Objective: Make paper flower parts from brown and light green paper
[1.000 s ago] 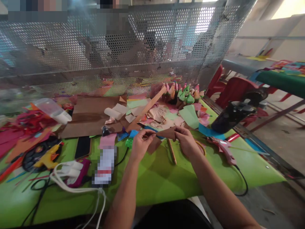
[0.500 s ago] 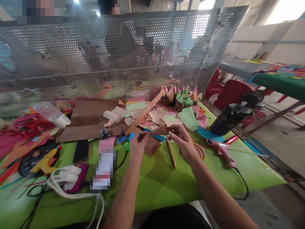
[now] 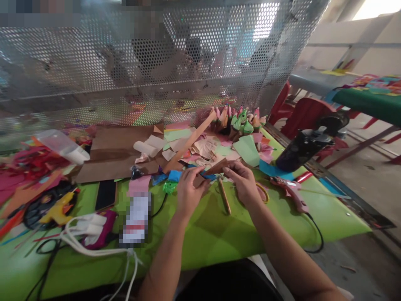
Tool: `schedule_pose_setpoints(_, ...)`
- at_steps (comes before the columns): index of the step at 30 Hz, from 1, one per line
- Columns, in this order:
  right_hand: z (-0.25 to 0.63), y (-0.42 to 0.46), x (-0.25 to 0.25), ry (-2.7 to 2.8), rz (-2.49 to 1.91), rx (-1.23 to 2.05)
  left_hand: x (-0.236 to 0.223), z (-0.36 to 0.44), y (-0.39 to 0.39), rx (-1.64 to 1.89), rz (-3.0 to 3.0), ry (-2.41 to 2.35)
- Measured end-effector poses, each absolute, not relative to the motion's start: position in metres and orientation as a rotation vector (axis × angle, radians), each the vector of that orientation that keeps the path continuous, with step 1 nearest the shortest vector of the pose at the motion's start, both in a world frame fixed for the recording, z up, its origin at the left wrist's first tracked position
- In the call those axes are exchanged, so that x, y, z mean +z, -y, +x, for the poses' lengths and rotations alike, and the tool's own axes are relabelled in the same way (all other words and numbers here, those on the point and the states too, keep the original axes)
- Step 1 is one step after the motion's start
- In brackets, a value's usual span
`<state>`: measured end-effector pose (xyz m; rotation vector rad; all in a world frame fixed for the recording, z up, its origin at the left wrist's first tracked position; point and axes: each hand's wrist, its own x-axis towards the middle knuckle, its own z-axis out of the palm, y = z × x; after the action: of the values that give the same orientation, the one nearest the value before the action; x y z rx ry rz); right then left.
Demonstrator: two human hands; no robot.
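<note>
Both my hands grip one small piece of brown paper [image 3: 215,167] just above the green table [image 3: 213,234]. My left hand [image 3: 189,191] is closed around its lower left part, thumb on top. My right hand [image 3: 242,182] pinches its right edge with fingers together. A thin brown stick [image 3: 224,200] lies on the table between my hands.
A pink glue gun [image 3: 290,190] with a black cord lies right of my hands, a black bottle [image 3: 302,148] beyond it. Paper scraps, a brown sheet [image 3: 115,152], paper cones [image 3: 239,121], a phone [image 3: 106,194], a yellow glue gun [image 3: 59,207] and white cable [image 3: 94,242] crowd the left. A perforated metal screen [image 3: 156,62] backs the table.
My hands have drawn closer together and the brown paper has folded smaller between them; my left hand now wraps more of it.
</note>
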<state>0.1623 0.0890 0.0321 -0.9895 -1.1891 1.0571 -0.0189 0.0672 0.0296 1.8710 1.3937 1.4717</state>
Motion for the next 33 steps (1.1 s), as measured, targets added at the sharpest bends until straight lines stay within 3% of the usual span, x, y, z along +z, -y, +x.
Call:
schedule_pose_setpoints(19, 0.1573, -0.0862, 0.0253, 1.170, -0.890, 1.318, 0.0226, -0.0174, -0.0664, 1.500, 2.311, -1.381)
schedule_pose_setpoints(33, 0.1550, -0.0839, 0.0290, 1.097, -0.792, 1.588, 0.0219, -0.0147, -0.0660, 1.524, 2.320, -1.315)
